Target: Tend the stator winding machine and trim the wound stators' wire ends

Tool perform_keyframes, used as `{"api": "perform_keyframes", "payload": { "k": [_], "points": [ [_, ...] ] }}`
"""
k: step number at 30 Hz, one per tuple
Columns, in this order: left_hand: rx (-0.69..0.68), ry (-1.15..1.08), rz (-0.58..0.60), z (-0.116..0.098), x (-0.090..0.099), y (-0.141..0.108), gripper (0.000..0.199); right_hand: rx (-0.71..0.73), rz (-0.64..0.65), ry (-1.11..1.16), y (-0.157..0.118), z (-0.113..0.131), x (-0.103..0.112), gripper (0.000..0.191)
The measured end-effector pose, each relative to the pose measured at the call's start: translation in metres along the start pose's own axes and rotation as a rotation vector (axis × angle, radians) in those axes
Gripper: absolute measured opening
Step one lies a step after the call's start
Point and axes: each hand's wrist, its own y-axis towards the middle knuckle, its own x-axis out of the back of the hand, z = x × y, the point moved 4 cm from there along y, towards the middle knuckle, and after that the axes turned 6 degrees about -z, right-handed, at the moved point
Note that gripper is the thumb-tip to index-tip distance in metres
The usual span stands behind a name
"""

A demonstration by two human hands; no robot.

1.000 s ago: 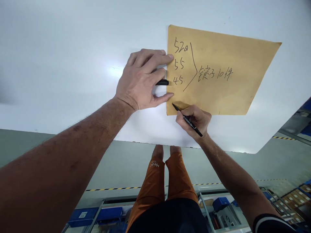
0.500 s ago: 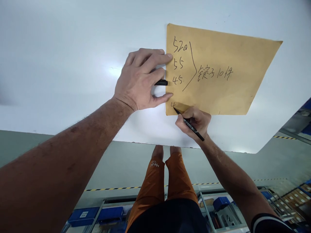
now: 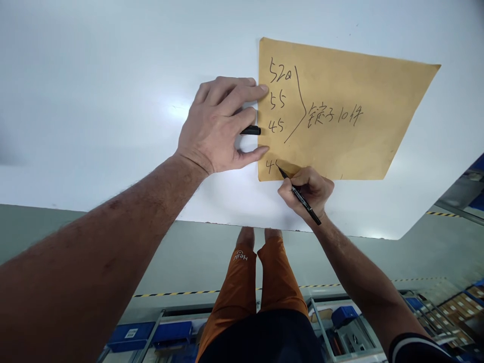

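A tan paper sheet (image 3: 378, 116) with black handwriting lies on the white table. My left hand (image 3: 223, 123) is spread palm down at its left edge, a fingertip and the thumb on the paper. A black pen cap (image 3: 251, 130) sticks out from under this hand between index finger and thumb; its other end is hidden. My right hand (image 3: 312, 189) is closed around a black marker (image 3: 305, 204) at the sheet's lower edge. The marker's tip touches the paper just right of a "4", at a partly written stroke.
The white table's (image 3: 94, 101) near edge runs in front of my legs in orange trousers (image 3: 242, 282). Behind me, low in view, are racks with blue bins (image 3: 172, 333). More shelving with boxes (image 3: 459, 310) stands at the lower right.
My right hand and the marker have moved slightly to the right. A new short stroke shows beside the "4". My left hand stays in place.
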Motion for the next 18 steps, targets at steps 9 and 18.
{"api": "perform_keyframes", "payload": {
  "k": [9,18],
  "points": [
    [-0.002,0.008,0.012,0.003,-0.003,-0.002,0.047,-0.065,-0.045,0.009,-0.001,0.001,-0.001,0.036],
    [0.009,-0.075,-0.003,0.01,-0.009,-0.006,0.053,-0.194,-0.032,0.09,0.0,-0.016,0.027,0.028]
  ]
}}
